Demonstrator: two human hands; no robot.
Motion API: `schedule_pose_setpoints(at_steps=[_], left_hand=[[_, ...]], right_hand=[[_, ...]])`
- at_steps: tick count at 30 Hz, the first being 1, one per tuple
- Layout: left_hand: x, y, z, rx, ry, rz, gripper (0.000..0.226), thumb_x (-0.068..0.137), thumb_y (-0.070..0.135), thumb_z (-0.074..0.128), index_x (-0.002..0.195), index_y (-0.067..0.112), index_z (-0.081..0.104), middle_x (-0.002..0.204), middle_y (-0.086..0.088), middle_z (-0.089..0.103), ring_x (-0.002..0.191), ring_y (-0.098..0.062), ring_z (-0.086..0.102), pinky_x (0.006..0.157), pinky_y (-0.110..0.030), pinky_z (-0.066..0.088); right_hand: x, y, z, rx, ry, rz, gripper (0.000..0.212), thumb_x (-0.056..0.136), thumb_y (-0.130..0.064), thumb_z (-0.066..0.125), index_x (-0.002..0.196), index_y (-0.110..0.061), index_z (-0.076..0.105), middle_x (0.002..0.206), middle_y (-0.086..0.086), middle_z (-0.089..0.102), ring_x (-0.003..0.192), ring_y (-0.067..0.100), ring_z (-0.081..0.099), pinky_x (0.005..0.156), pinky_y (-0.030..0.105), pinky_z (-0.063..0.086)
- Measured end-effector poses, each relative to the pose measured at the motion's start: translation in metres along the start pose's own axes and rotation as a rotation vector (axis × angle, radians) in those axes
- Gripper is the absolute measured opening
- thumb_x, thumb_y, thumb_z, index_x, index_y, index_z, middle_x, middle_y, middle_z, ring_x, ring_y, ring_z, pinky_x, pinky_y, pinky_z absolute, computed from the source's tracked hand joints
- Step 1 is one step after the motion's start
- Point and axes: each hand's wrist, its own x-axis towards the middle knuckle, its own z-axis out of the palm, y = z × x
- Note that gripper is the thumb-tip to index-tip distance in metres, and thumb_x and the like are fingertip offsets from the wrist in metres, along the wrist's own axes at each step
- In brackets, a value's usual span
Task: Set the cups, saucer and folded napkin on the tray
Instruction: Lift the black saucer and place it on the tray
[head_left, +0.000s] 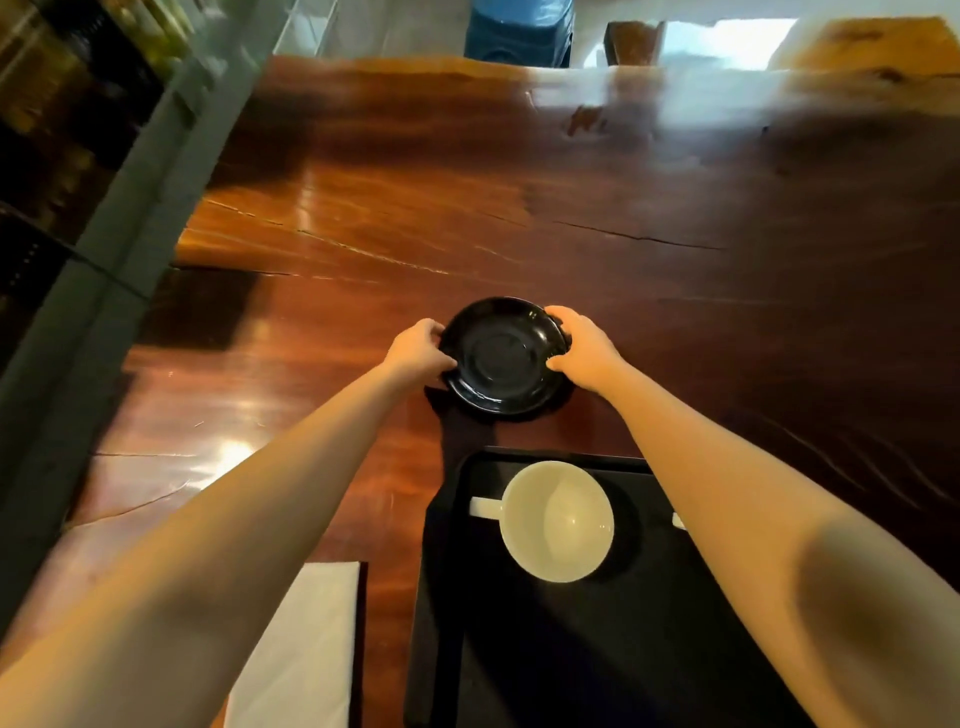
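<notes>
Head view, saucer: the black saucer (503, 358) sits on the wooden table (675, 208), just beyond the far edge of the tray, not yet on it.
Head view, left hand: the left hand (418, 351) curls its fingers over the saucer's left rim and grips it.
Head view, right hand: the right hand (582, 347) clasps the right rim the same way, thumb on the near side and fingers on the far side.
Why two hands: holding opposite edges probably keeps the shallow, glossy dish level and stops it sliding on the polished wood.
Lifted or resting: I cannot tell; a dark shadow lies under the near edge, so it may be just off the table.
Head view, tray: the black tray (571, 649) lies near the person, right of centre, its far rim just beside the saucer.
Head view, cup: a white cup (557, 519) stands upright on the far part of the tray, handle pointing left, empty inside.
Second cup: a small white piece (678, 520) shows past the right forearm; it may be another cup's handle, but the arm hides the rest.
Head view, napkin: the folded white napkin (306, 644) lies on the table, near and left of the tray.
Progress: one cup placed at least; saucer and napkin remain off the tray.
</notes>
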Motion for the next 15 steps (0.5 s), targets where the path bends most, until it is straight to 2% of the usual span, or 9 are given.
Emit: schedule_pose_setpoints(at_steps=[2,4,9,12,15], left_hand=[[0.000,-0.004,0.004,-0.042,0.028,0.009,0.044,0.076,-0.003,0.065,0.118,0.007,0.052,0.110,-0.014,0.056,0.100,-0.030,0.059,0.073,-0.045,0.058],[-0.003,-0.004,0.005,-0.049,0.029,0.015,0.044,0.076,-0.003,0.066,0.117,0.007,0.053,0.111,-0.014,0.056,0.102,-0.032,0.059,0.078,-0.049,0.057],[-0.018,0.013,0.008,-0.132,0.016,0.047,0.044,0.076,-0.008,0.065,0.116,0.007,0.054,0.109,-0.014,0.056,0.083,-0.030,0.063,0.073,-0.046,0.058],[-0.033,0.030,0.009,-0.150,0.002,0.098,0.048,0.075,-0.008,0.066,0.120,0.004,0.055,0.116,-0.021,0.060,0.096,-0.036,0.065,0.083,-0.048,0.055],[-0.056,0.047,0.011,-0.203,-0.017,0.156,0.047,0.076,-0.008,0.066,0.120,0.005,0.057,0.117,-0.022,0.061,0.096,-0.034,0.064,0.085,-0.047,0.055]], right_hand=[[-0.002,0.003,0.000,0.059,0.011,0.016,0.071,0.079,0.003,0.062,0.140,-0.023,0.035,0.134,0.013,0.048,0.120,0.031,0.048,0.094,0.040,0.044],[-0.005,0.005,-0.001,0.091,0.022,0.026,0.071,0.079,0.005,0.062,0.139,-0.024,0.037,0.132,0.013,0.049,0.119,0.030,0.049,0.094,0.041,0.046],[-0.021,0.009,-0.020,0.146,0.046,0.022,0.073,0.078,0.006,0.062,0.140,-0.024,0.035,0.133,0.013,0.050,0.120,0.030,0.049,0.085,0.035,0.046],[-0.036,0.011,-0.039,0.177,0.064,0.027,0.076,0.079,0.004,0.064,0.143,-0.022,0.032,0.133,0.012,0.051,0.119,0.028,0.049,0.080,0.030,0.045],[-0.057,0.012,-0.060,0.178,0.093,0.010,0.071,0.079,0.003,0.064,0.140,-0.018,0.036,0.132,0.010,0.053,0.119,0.028,0.050,0.082,0.032,0.046]])
